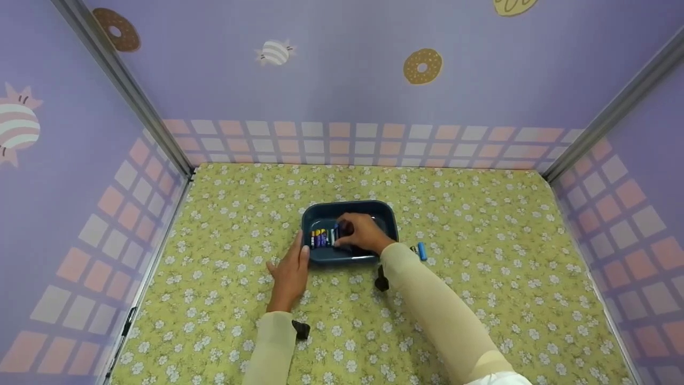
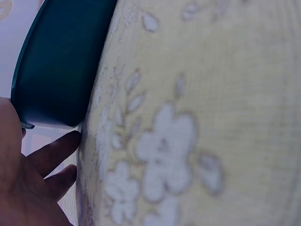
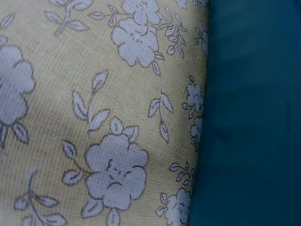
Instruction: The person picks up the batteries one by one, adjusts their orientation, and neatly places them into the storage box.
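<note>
A dark teal plastic tray [image 1: 350, 260] sits on the flowered cloth. Inside it, toward the left, several small batteries [image 1: 320, 238] with yellow, purple and pale wrappers stand side by side in a row. My right hand [image 1: 363, 232] reaches into the tray and pinches a dark blue battery at the row's right end, mostly hidden by thumb and fingers. Against the tray's left wall rests my left hand [image 1: 293, 270], fingers extended; the left wrist view also shows the tray wall [image 2: 61, 66] beside these fingers. The right wrist view catches only cloth and the tray's outer wall [image 3: 249, 117].
A bright blue battery [image 1: 422, 251] lies on the cloth right of the tray, with another small one [image 1: 414, 249] beside it, partly covered by the right sleeve. Purple patterned walls [image 1: 352, 96] enclose the flowered tabletop [image 1: 230, 214] at the back and both sides.
</note>
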{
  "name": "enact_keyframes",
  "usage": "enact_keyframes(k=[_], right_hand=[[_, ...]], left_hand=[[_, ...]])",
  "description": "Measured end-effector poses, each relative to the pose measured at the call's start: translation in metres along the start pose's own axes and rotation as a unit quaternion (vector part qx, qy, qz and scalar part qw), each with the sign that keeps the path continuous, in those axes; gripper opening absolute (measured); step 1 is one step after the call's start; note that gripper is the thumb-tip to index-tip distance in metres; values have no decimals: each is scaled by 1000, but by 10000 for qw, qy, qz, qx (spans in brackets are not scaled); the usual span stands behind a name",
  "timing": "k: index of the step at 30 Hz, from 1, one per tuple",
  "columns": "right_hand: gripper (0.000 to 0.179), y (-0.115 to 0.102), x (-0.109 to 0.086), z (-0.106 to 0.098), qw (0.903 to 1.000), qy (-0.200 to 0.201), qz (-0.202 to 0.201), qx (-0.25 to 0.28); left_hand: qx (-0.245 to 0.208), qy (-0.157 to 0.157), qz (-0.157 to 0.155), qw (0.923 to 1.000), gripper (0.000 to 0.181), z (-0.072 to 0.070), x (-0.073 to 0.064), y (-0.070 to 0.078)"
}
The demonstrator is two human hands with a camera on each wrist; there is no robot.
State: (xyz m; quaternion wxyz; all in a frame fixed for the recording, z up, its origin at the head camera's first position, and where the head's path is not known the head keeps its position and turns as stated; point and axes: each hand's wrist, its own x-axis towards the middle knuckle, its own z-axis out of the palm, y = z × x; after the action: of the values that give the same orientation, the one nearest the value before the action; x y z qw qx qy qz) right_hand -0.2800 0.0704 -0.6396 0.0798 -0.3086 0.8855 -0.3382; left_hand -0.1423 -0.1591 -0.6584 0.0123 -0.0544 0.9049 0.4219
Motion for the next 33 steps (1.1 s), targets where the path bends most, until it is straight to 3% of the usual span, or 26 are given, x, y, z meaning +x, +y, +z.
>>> enact_keyframes(k=[10,33], right_hand=[[53,4,-1,2,9998,-70,83,170],[56,3,-1,6,9993,-170,298,-130]], left_hand=[[-13,-47,-1,10000,66,0,0,1],[-25,-92,-12,10000,66,0,1,0]])
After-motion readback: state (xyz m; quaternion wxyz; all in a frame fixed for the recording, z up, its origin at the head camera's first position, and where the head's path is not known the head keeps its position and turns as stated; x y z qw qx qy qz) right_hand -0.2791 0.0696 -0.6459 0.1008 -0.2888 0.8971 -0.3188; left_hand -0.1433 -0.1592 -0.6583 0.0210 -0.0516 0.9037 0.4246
